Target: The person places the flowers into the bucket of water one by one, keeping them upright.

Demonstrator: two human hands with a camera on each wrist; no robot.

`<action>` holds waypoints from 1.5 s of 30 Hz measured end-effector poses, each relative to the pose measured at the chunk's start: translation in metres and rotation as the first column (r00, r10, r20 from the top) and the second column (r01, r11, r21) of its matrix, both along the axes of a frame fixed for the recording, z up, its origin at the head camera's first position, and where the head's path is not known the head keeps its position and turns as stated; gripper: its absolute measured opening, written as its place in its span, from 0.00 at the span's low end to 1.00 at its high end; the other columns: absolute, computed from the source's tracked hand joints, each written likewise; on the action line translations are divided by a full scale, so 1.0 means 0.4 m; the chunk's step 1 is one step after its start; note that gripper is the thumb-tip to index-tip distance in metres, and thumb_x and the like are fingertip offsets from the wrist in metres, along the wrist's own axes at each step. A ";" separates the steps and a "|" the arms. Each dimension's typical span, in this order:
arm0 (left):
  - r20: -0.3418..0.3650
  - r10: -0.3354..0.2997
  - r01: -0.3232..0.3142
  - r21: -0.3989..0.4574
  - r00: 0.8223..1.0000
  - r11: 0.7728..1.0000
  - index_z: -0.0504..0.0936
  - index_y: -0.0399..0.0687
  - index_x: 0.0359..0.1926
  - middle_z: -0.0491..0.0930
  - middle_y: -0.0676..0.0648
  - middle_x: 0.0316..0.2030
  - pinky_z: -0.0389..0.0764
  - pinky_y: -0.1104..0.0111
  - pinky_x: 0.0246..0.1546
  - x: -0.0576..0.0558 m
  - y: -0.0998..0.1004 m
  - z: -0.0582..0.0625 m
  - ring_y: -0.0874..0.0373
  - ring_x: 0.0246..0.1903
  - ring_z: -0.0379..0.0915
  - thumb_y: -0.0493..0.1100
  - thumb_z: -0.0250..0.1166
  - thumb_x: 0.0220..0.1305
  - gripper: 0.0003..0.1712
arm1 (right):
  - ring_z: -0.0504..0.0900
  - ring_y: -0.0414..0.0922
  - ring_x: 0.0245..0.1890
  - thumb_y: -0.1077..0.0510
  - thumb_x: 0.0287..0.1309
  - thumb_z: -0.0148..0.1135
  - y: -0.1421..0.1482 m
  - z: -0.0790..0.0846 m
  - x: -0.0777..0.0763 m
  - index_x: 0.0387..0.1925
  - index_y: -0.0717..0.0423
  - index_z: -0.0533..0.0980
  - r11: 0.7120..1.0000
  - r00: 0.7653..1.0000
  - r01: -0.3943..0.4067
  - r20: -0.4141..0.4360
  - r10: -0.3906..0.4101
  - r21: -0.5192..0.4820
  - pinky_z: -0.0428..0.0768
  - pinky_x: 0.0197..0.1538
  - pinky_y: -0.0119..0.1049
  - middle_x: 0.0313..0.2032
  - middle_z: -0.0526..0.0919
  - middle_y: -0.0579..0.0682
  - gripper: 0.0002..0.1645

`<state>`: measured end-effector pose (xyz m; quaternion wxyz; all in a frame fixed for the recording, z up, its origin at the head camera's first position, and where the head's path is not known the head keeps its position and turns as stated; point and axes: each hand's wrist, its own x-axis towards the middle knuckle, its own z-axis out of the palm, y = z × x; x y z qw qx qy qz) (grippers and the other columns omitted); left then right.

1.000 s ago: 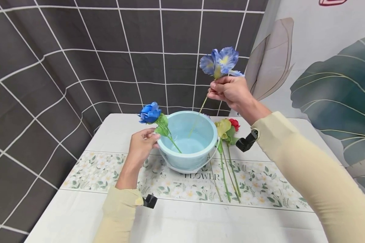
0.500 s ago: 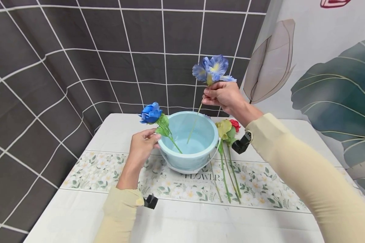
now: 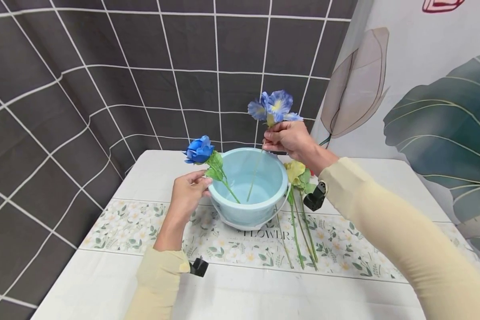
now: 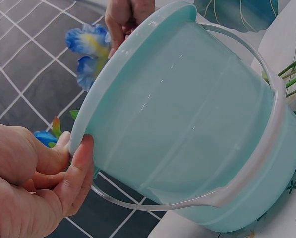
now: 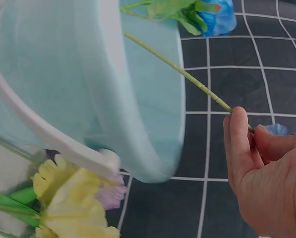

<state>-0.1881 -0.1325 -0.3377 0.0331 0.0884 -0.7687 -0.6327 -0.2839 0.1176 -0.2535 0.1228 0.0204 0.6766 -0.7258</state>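
Observation:
A light blue bucket stands on the table, its white handle hanging down at the front. My left hand pinches the bucket's left rim between thumb and fingers, as the left wrist view shows up close. A blue rose with green leaves leans inside the bucket against that same side. Over the bucket's right back rim, my right hand pinches the stem of a blue-violet iris just below its bloom. The stem's lower part reaches down into the bucket.
Right of the bucket lie several stemmed flowers, among them a yellow one; a red bloom is mostly hidden by my right arm. A floral runner crosses the white table. Dark gridded cloth rises behind.
My right hand has moved down and a little left with the iris, so its stem reaches deeper into the bucket. My left hand stays on the rim.

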 end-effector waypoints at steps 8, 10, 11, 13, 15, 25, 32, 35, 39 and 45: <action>0.001 -0.006 0.006 0.003 1.000 1.000 0.74 0.35 0.60 0.75 0.40 0.39 0.84 0.75 0.33 0.002 0.001 0.001 0.63 0.26 0.79 0.34 0.61 0.66 0.22 | 0.85 0.46 0.26 0.71 0.62 0.58 -0.011 -0.028 0.009 0.40 0.70 0.76 0.999 0.999 -0.013 0.038 0.012 0.032 0.85 0.43 0.42 0.27 0.83 0.56 0.05; 0.003 -0.005 0.005 0.006 1.000 1.000 0.74 0.35 0.60 0.76 0.40 0.39 0.84 0.75 0.33 0.003 0.001 0.003 0.63 0.26 0.79 0.34 0.61 0.66 0.22 | 0.86 0.46 0.27 0.71 0.62 0.58 -0.015 -0.036 0.012 0.40 0.71 0.75 0.999 0.999 -0.013 0.044 0.011 0.034 0.85 0.44 0.41 0.27 0.83 0.57 0.06; 0.004 -0.005 0.005 0.007 1.000 1.000 0.74 0.35 0.60 0.76 0.40 0.40 0.84 0.75 0.33 0.003 0.001 0.004 0.63 0.26 0.79 0.34 0.61 0.66 0.22 | 0.86 0.47 0.27 0.72 0.61 0.58 -0.017 -0.040 0.013 0.40 0.70 0.75 0.999 0.999 -0.013 0.048 0.011 0.032 0.85 0.44 0.41 0.28 0.83 0.57 0.05; 0.008 -0.005 0.004 0.007 1.000 1.000 0.74 0.35 0.61 0.76 0.40 0.40 0.84 0.75 0.32 0.003 0.001 0.005 0.63 0.26 0.79 0.34 0.61 0.66 0.22 | 0.86 0.47 0.28 0.73 0.61 0.57 -0.021 -0.049 0.016 0.42 0.72 0.75 0.999 0.999 -0.020 0.047 0.018 0.027 0.85 0.43 0.40 0.28 0.82 0.57 0.07; 0.011 -0.004 0.004 0.007 1.000 1.000 0.74 0.35 0.61 0.76 0.40 0.40 0.84 0.75 0.33 0.003 0.002 0.005 0.63 0.26 0.79 0.34 0.61 0.66 0.22 | 0.86 0.46 0.28 0.74 0.61 0.57 -0.025 -0.058 0.019 0.44 0.73 0.74 0.999 0.999 -0.028 0.040 0.027 0.032 0.86 0.42 0.39 0.28 0.82 0.56 0.09; 0.011 -0.007 0.007 0.007 1.000 1.000 0.74 0.35 0.60 0.76 0.39 0.40 0.84 0.75 0.33 0.005 0.003 0.007 0.62 0.26 0.80 0.34 0.60 0.67 0.22 | 0.84 0.45 0.26 0.76 0.60 0.56 -0.055 -0.091 0.028 0.52 0.81 0.69 0.998 0.999 -0.048 0.019 0.047 0.047 0.86 0.39 0.38 0.26 0.82 0.56 0.18; 0.012 -0.008 0.008 0.002 1.000 1.000 0.74 0.36 0.61 0.75 0.40 0.39 0.84 0.75 0.33 0.005 0.003 0.006 0.62 0.26 0.80 0.34 0.60 0.67 0.22 | 0.83 0.45 0.23 0.76 0.58 0.57 -0.069 -0.110 0.032 0.46 0.83 0.72 0.994 0.999 -0.034 0.019 0.032 0.106 0.86 0.39 0.40 0.22 0.81 0.57 0.15; 0.014 -0.003 0.003 0.001 1.000 1.000 0.75 0.36 0.60 0.75 0.40 0.39 0.84 0.75 0.33 0.004 0.003 0.006 0.62 0.26 0.80 0.35 0.60 0.67 0.21 | 0.84 0.46 0.23 0.76 0.57 0.58 -0.073 -0.109 0.041 0.42 0.81 0.75 0.986 1.000 -0.024 -0.003 0.024 0.164 0.87 0.37 0.39 0.26 0.82 0.61 0.11; 0.012 0.001 -0.001 -0.001 1.000 1.000 0.75 0.36 0.60 0.75 0.40 0.39 0.84 0.75 0.34 0.004 0.003 0.006 0.62 0.27 0.81 0.35 0.61 0.67 0.21 | 0.85 0.46 0.22 0.75 0.57 0.58 -0.081 -0.111 0.046 0.39 0.80 0.76 0.966 0.999 -0.014 -0.038 0.025 0.258 0.87 0.36 0.38 0.36 0.82 0.69 0.09; 0.018 0.001 -0.001 -0.001 1.000 1.000 0.75 0.36 0.60 0.75 0.40 0.40 0.84 0.75 0.34 0.004 0.002 0.002 0.62 0.27 0.81 0.35 0.61 0.67 0.21 | 0.84 0.43 0.20 0.74 0.57 0.60 -0.088 -0.119 0.045 0.40 0.80 0.76 0.931 0.999 -0.009 -0.044 0.026 0.366 0.86 0.38 0.37 0.41 0.81 0.71 0.10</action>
